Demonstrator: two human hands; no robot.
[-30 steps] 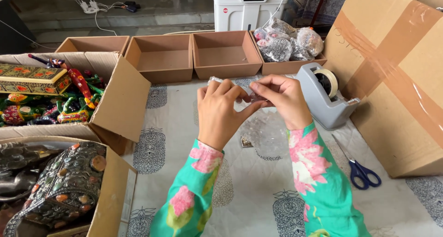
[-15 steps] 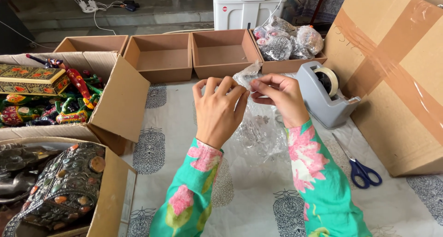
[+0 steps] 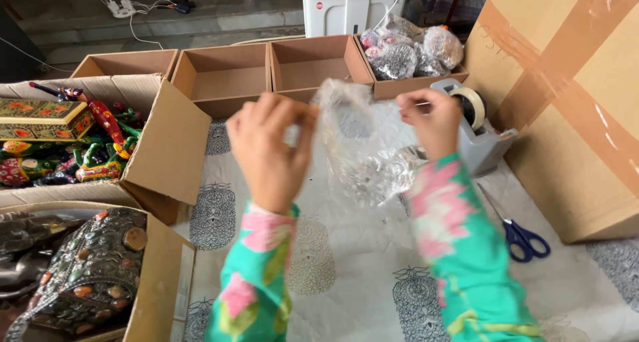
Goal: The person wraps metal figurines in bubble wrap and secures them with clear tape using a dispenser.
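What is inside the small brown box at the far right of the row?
The small brown box holds several rounded bundles wrapped in clear plastic, piled above its rim. What the wrapping contains, and the box floor, cannot be seen.

Tape dispenser (image 3: 476, 132) nr blue scissors (image 3: 522, 235), empty cardboard trays (image 3: 266, 72), big taped box (image 3: 572, 96) at rt.

In front of you the table (image 3: 346, 295) is spread with a pale cloth (image 3: 599, 295) printed with dark ornamental motifs. On it, to your right, lie blue-handled scissors (image 3: 522, 234), just beside a large taped cardboard box (image 3: 572, 109). A grey tape dispenser (image 3: 476, 132) stands near that box. Along the far edge sit four shallow brown trays (image 3: 229, 76) in a row. To your left stand two open cartons (image 3: 163, 149) of painted and metal-studded wares.
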